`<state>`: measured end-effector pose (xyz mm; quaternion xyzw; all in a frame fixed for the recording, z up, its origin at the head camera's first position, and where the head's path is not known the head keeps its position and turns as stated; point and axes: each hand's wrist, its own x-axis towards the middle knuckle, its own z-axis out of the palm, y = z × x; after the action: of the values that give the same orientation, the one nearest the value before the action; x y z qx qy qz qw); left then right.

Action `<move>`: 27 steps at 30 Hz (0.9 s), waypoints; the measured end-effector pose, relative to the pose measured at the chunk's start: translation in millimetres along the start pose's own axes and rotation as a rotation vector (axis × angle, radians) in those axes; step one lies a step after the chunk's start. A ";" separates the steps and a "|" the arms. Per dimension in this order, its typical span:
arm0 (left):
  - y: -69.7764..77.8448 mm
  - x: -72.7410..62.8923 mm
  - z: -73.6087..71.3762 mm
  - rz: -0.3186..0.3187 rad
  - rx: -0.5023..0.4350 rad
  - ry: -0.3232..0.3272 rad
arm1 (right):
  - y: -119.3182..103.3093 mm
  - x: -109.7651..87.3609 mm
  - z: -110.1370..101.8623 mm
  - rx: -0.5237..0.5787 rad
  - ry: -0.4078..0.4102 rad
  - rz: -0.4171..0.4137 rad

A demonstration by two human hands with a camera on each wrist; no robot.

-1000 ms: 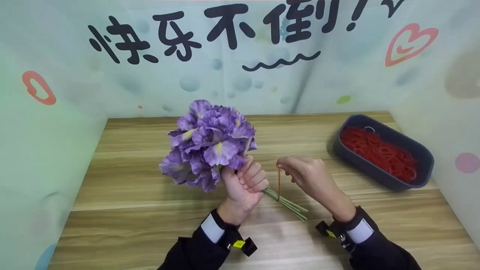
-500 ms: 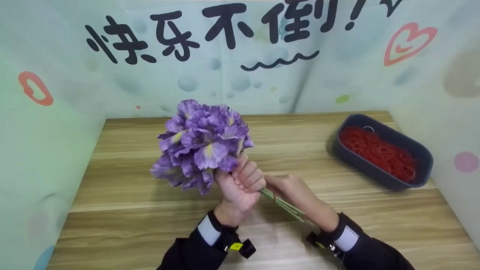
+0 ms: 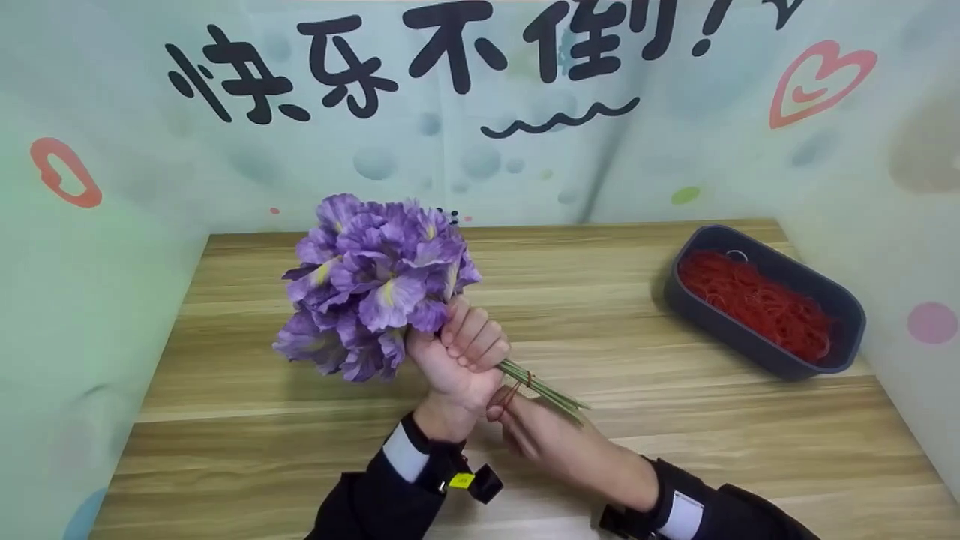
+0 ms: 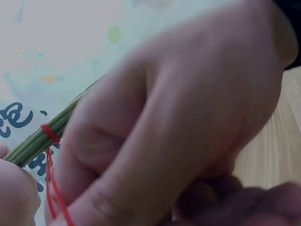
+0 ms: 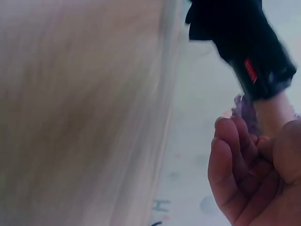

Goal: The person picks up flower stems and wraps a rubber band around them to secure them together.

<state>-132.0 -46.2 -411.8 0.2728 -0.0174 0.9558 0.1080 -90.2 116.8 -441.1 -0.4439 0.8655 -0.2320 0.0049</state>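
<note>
A bouquet of purple flowers point(image 3: 382, 277), which look like irises, is gripped round its stems by my left hand point(image 3: 459, 367). The green stems point(image 3: 546, 391) stick out from that fist toward the lower right. A thin red rubber band point(image 4: 50, 133) loops round the stems just beyond the fist. My right hand point(image 3: 551, 439) is on the near side of the stems and pinches the stretched end of the band. In the right wrist view, the curled fingers point(image 5: 223, 165) show, with a bit of the purple petals point(image 5: 247, 113) behind.
A dark grey tub point(image 3: 739, 346) full of red rubber bands point(image 3: 757, 304) stands at the right of the wooden table point(image 3: 247, 375). Printed cloth walls point(image 3: 480, 180) enclose the table at the back and both sides.
My right hand has carried the band's end from above the stems down to their near side, under my left fist. The left hand and bouquet have shifted left.
</note>
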 end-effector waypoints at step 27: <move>12.6 2.7 -7.6 0.081 0.168 -0.017 | -19.2 -8.6 -3.6 0.486 0.127 0.035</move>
<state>-140.9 -57.3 -416.4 0.2882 0.0512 0.9551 0.0460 -71.1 115.3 -431.8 -0.3995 0.7904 -0.4603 0.0612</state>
